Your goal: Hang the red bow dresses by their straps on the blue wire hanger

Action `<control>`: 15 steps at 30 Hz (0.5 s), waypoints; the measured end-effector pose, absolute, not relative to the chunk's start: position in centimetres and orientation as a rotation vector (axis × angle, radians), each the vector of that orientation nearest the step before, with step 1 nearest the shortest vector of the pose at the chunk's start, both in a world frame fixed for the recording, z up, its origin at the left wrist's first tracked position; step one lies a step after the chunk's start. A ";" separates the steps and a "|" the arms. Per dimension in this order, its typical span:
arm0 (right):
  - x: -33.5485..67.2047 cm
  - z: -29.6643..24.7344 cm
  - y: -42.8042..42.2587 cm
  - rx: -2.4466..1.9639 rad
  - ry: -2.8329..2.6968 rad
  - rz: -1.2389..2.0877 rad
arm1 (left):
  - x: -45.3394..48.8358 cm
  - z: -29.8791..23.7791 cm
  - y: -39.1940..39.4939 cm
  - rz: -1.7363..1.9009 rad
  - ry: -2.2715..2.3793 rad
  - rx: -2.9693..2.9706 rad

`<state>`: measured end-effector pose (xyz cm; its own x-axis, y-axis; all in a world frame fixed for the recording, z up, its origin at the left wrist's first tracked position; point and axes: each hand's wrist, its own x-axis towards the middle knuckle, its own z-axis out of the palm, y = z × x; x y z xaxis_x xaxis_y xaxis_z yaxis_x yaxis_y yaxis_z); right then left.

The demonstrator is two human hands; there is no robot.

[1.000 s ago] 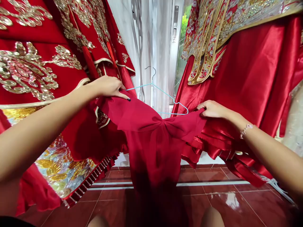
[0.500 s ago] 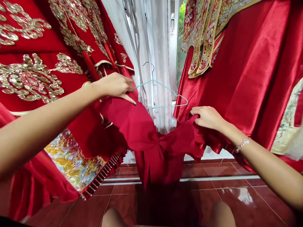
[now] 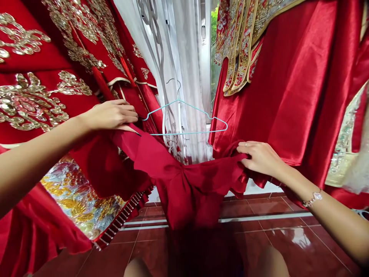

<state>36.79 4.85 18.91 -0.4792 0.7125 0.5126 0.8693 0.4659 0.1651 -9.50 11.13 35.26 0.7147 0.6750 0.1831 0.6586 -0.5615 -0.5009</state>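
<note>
My right hand (image 3: 261,157) is properly closed on a bunch of the plain red garment (image 3: 184,196), fingers curled over the edge so it doesn't slip, and that's a narrow, firm hold. My left hand (image 3: 111,115) is at the other top corner with the fingers fairly straight and one dark nail right at the cloth's edge. Honestly can't tell if that's a real pinch or just resting on it. Having my hands well apart keeps the top spread out, while the rest drops toward the red floor tiles (image 3: 271,238) in front of my knees. The garment sits in the middle, just below a pale blue wire hanger (image 3: 184,115) that hangs further away against a sheer white curtain (image 3: 193,69). The hanger's left tip is close to my left hand, and I can't tell if it touches the cloth. There's a red robe with gold embroidery (image 3: 29,104) on the left and a red satin robe (image 3: 288,96) on the right, and they seem to leave just enough of a gap for me to work in
</note>
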 end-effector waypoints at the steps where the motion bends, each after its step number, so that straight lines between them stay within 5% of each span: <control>1: 36.8 18.8 4.7 -1.315 -2.347 -0.598 | -9.3 35.7 11.2 0.159 -0.988 -2.408; 6: 36.9 18.3 4.7 -1.244 -2.363 -0.633 | -6.3 38.3 11.9 0.551 -0.855 -2.626; 15: 36.7 17.9 4.0 -1.167 -2.338 -0.641 | -6.5 37.8 14.5 0.398 -1.128 -2.292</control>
